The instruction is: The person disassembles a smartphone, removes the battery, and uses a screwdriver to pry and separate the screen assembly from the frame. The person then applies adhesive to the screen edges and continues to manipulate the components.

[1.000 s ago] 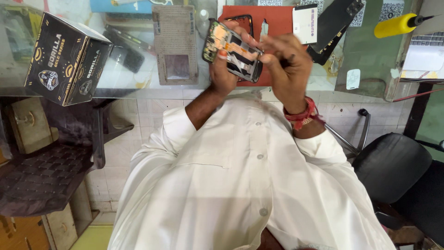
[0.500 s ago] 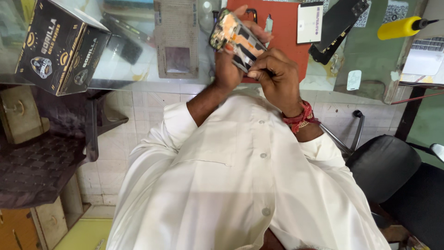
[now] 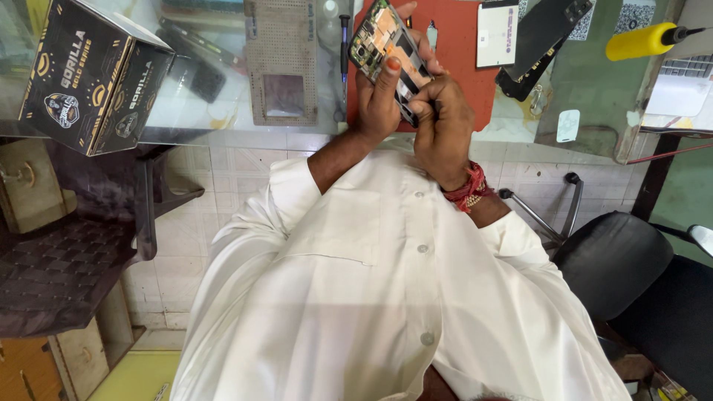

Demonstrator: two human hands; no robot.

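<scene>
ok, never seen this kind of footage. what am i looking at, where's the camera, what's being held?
There is no machine here: a person in a white shirt works with two bare hands. The one camera sits on the person's head and looks down past the chest, so the desk appears at the top of the picture.

The left hand grips an opened phone with its back removed, the inner parts showing. The right hand, red thread band at the wrist, presses on the phone's lower end.

On the glass desk lie a red work mat, a black box, a perforated metal plate, a small screwdriver, a black phone back cover and a yellow-handled tool. A black chair stands on the right of the picture.
</scene>
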